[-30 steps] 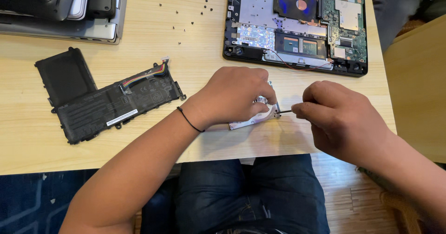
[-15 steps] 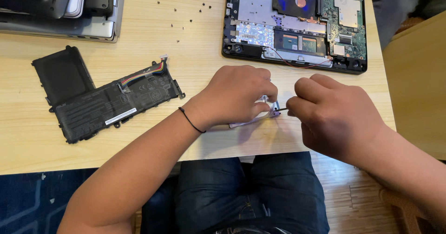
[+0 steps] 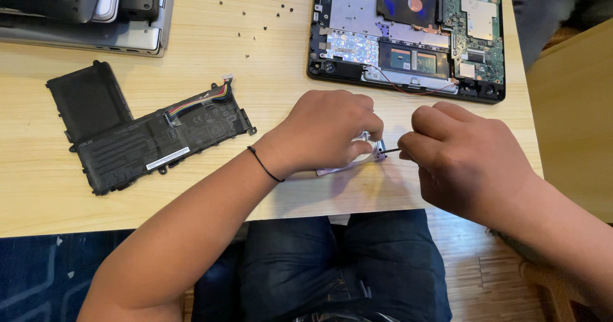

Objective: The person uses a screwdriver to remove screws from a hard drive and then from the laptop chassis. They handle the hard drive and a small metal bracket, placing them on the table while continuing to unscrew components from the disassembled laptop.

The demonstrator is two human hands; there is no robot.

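Note:
My left hand (image 3: 329, 130) presses down on a small flat silver part (image 3: 357, 161) lying on the wooden table near its front edge; most of the part is hidden under my fingers. My right hand (image 3: 463, 156) is closed around a thin screwdriver (image 3: 391, 149) whose tip meets the right end of that part. A thin black band sits on my left wrist. Behind my hands lies an opened laptop base (image 3: 408, 34) with its circuit board, fan and wires exposed.
A black L-shaped battery pack (image 3: 137, 137) with coloured wires lies at the left. Several tiny screws (image 3: 255, 15) are scattered at the back. Stacked laptops (image 3: 83, 9) fill the back left corner. The table's front edge (image 3: 128, 223) runs above my knees.
The view has shifted slightly; my right hand has drawn a little nearer to the left hand. Both hands stay on the small silver part and screwdriver.

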